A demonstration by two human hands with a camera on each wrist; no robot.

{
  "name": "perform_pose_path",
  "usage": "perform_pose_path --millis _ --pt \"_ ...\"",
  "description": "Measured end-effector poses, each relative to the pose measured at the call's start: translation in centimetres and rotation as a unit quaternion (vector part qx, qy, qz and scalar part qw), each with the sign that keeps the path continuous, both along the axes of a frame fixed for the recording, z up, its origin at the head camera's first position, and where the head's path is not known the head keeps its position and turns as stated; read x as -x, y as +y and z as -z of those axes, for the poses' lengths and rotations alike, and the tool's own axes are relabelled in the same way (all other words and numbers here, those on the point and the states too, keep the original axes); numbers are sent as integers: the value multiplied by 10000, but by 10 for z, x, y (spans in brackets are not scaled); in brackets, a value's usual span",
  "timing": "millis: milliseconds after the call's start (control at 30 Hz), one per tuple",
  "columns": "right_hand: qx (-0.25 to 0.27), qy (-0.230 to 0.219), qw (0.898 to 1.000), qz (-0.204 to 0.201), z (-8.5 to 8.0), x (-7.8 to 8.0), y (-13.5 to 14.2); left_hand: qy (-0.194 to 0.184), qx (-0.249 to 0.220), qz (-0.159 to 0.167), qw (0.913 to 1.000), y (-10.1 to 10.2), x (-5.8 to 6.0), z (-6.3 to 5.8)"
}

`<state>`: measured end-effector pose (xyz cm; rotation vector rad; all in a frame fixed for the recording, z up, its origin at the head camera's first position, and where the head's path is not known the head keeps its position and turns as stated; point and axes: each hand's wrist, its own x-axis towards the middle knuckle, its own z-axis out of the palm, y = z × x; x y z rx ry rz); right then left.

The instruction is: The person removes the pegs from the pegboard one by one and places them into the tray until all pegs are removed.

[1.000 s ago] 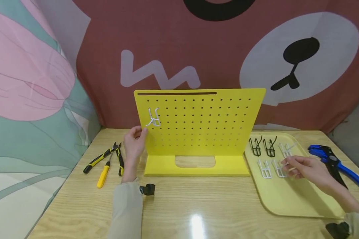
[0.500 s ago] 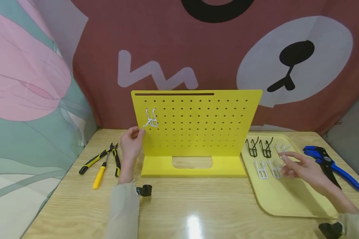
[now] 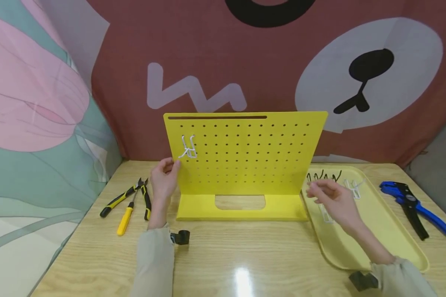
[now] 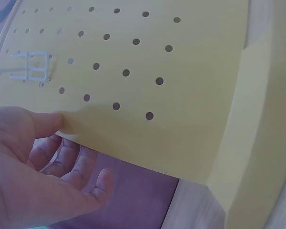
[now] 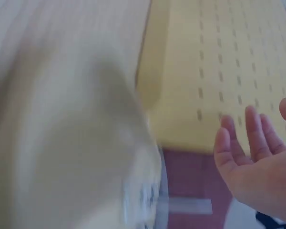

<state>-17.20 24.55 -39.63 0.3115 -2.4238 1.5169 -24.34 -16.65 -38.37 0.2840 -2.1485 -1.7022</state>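
My left hand [image 3: 164, 181] grips the left edge of the yellow pegboard [image 3: 241, 152]; in the left wrist view its thumb lies on the front face, the other fingers behind. A white wire hook [image 3: 188, 147] hangs in the upper left holes. My right hand [image 3: 336, 204] is over the tray's left side, near the board's right edge, thumb and index finger close together. Whether they pinch anything cannot be made out; no hook shows by the right hand [image 5: 262, 162] in the blurred right wrist view. This hand hides part of the hooks beneath it.
On the yellow tray [image 3: 388, 231] lie black hooks [image 3: 332, 177], partly hidden, and white hooks [image 3: 353, 189]. Blue-and-black pliers [image 3: 410, 200] lie right of it. Yellow-and-black cutters [image 3: 119, 201] and a yellow-handled screwdriver [image 3: 125, 218] lie at the left.
My right hand has moved left across the tray, from the right-hand white hooks toward the pegboard's edge. The left hand keeps its grip on the board.
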Motion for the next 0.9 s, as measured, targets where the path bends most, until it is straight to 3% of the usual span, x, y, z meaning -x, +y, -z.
perform_pose_path --millis 200,467,767,900 --pt "256 -467 9981 -315 5 5 -55 24 67 -43 10000 1 0 -1" --pt "802 -555 9912 -892 7 19 -113 66 81 -74 9999 3 -2 -1" --pt "927 -481 9835 -1480 -10 28 -176 128 103 -101 9998 2 -1 1" --pt "687 -536 9781 -1888 -16 26 -207 186 180 -131 9996 2 -2 0"
